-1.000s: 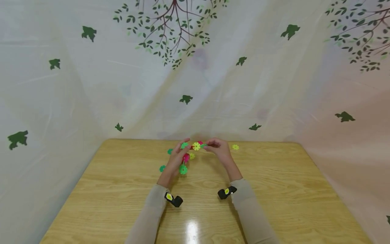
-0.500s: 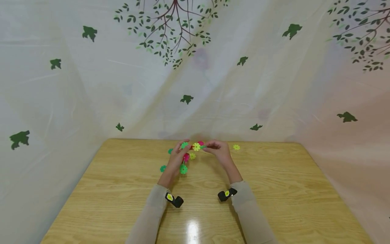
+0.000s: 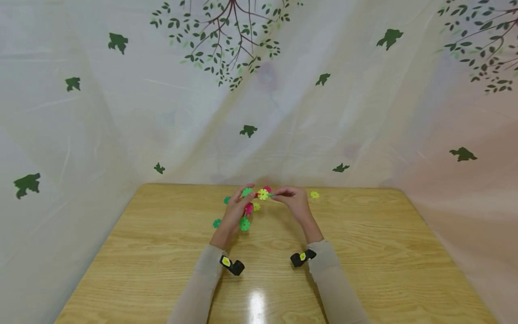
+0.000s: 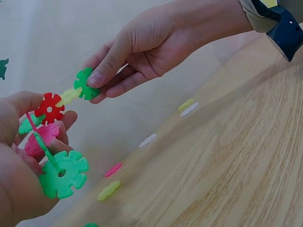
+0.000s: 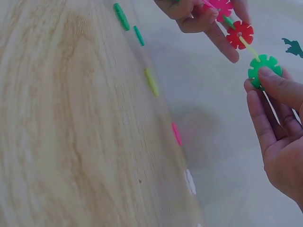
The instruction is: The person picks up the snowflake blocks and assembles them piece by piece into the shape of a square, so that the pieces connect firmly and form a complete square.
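Above the far part of the table, both hands hold one chain of slotted plastic snowflake discs. My left hand grips its left part, where a red disc, a pink disc and a large green disc show between and below the fingers. With thumb and fingers, my right hand pinches a green disc at the other end. Between the red and that green disc sits a yellow disc, touching both. Fingers hide part of the chain in the left palm.
Loose discs lie along the far edge of the wooden table: a yellow disc, a pink disc, a white disc, a green disc and several more. A printed cloth hangs behind the table.
Both hands stay nearly in place on the chain. The green disc in the right hand turns slightly and the right fingers shift a little; the head view drifts slightly.
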{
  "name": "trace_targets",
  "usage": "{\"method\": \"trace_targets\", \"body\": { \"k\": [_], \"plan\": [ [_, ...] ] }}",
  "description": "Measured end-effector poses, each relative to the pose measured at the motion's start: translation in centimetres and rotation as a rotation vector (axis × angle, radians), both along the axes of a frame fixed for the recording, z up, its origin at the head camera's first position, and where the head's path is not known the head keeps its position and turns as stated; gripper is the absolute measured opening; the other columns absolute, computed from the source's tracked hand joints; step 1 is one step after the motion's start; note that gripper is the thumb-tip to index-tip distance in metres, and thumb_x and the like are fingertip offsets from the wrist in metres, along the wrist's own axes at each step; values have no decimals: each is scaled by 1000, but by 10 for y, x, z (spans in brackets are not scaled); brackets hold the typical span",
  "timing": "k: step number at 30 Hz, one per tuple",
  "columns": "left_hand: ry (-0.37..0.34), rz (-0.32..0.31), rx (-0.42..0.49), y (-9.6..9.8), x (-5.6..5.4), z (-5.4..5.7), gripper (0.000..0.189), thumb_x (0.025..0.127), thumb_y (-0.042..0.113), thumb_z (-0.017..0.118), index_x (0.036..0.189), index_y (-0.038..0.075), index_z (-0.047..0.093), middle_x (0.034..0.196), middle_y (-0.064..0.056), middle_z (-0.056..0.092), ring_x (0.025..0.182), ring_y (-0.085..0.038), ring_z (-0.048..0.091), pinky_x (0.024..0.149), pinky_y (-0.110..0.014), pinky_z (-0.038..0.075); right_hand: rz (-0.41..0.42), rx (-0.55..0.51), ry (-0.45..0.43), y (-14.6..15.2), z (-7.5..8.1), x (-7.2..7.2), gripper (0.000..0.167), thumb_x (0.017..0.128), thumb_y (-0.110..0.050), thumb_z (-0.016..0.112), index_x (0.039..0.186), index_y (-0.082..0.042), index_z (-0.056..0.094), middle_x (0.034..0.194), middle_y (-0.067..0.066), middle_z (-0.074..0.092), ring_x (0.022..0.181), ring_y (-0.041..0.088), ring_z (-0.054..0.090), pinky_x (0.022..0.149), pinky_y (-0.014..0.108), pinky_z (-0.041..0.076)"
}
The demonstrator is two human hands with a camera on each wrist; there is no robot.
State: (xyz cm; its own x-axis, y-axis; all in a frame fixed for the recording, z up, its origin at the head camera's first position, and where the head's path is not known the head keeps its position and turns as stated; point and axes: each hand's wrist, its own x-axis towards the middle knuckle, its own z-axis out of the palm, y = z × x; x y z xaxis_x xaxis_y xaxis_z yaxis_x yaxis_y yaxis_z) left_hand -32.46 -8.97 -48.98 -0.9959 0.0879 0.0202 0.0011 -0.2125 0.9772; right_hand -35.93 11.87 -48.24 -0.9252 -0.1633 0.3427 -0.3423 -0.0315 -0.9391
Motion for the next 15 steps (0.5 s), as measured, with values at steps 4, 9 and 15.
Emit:
{"method": "trace_targets", "body": {
  "k": [4, 9, 15],
  "plan": [
    [-4, -10, 17, 1, -1, 1, 44, 105, 25, 59, 146, 12, 52, 128, -12, 65, 54, -4, 45, 51, -18, 39, -5, 14, 3, 0, 2, 1, 4, 85, 9, 76, 89, 10, 76, 97, 36, 70, 77, 7, 71, 73, 22, 61],
    [-16, -3, 31, 1, -1, 1, 41, 105, 25, 59, 144, 13, 55, 124, -11, 66, 55, -4, 46, 50, -17, 38, 3, 5, -15, -1, 2, 0, 9, 85, 11, 75, 92, 16, 73, 101, 40, 68, 78, 6, 71, 74, 22, 61],
    [-30, -3, -10, 2, 0, 3, 40, 105, 26, 59, 142, 14, 56, 125, -10, 66, 55, -5, 46, 50, -17, 39, 20, 35, -50, 1, 12, 6, 14, 85, 10, 75, 94, 19, 70, 100, 36, 70, 79, 9, 71, 75, 22, 61]
  ]
}}
